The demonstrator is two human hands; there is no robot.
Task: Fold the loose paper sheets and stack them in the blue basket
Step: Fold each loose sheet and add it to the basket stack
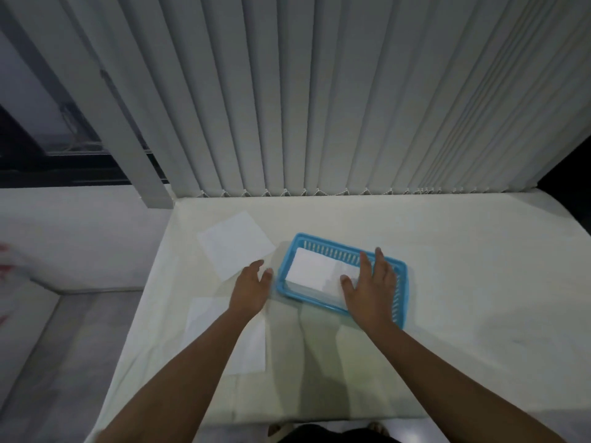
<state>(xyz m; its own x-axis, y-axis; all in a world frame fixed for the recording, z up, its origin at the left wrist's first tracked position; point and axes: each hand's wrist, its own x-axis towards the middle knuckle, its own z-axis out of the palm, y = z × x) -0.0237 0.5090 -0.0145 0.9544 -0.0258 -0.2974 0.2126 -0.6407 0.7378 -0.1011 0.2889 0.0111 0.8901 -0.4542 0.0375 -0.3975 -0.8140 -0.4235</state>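
Note:
A blue basket [323,245] sits on the white table, holding a folded white paper [311,270]. My right hand [371,284] hovers flat over the basket's right half, fingers spread, holding nothing. My left hand [251,287] is just left of the basket with its fingers apart and nothing in it. One loose paper sheet [235,243] lies flat beyond my left hand. Another loose sheet [249,343] lies under my left forearm, partly hidden by it.
Vertical white blinds [319,107] hang behind the table's far edge. The table [463,298] drops off at its left edge to a grey floor [64,346]. A dark window [48,155] is at far left.

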